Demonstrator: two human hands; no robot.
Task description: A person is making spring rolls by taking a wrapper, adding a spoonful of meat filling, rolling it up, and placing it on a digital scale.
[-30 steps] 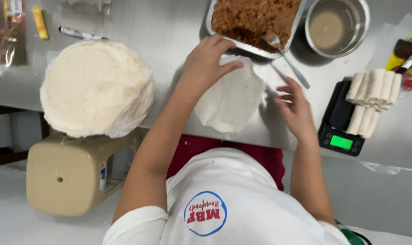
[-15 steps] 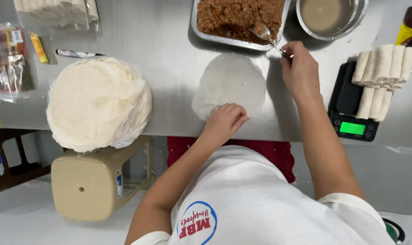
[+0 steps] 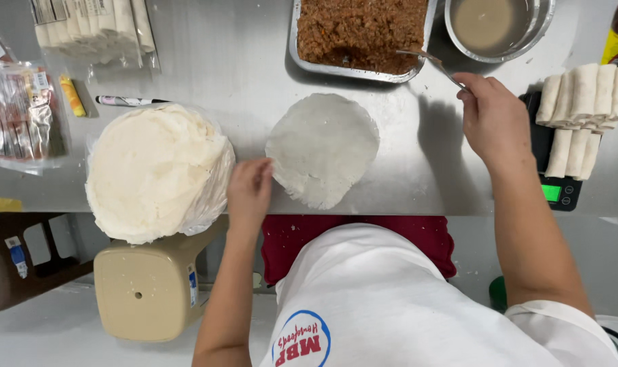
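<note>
tray of brown filling (image 3: 360, 34): top cut off | metal bowl (image 3: 499, 30): top cut off

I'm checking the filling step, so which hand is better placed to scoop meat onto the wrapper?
The right hand: it already grips the spoon reaching into the tray of filling. The left hand only rests at the wrapper edge.

A thin, round white wrapper (image 3: 322, 149) is lying flat just below the foil tray of brown filling (image 3: 361, 34), its left edge being touched. A metal spoon (image 3: 435, 64) is being held tilted over that tray's right corner.
</note>
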